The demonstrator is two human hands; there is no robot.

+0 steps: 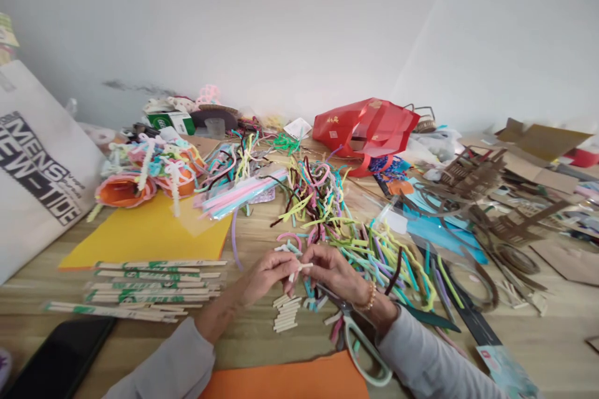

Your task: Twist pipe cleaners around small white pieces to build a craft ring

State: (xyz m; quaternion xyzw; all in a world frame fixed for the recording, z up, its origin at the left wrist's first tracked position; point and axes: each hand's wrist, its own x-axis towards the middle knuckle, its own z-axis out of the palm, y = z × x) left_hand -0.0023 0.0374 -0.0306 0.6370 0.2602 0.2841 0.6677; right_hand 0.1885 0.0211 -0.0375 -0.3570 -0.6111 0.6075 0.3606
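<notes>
Over the middle of the table, my left hand and my right hand meet, fingers pinched together. Between the fingertips is a short pale stick, which both hands seem to grip; the fingers partly cover it. Just below lies a small stack of short cut wooden sticks. Scissors with pale green handles rest beneath my right wrist, their blades partly hidden. Right behind the hands is a tangled heap of coloured pipe cleaners.
Wrapped chopsticks and a black phone lie at left, near yellow sheets. An orange sheet is at the front edge. Behind stand orange pipe-cleaner-trimmed cups and a red bag. Brown strips crowd the right.
</notes>
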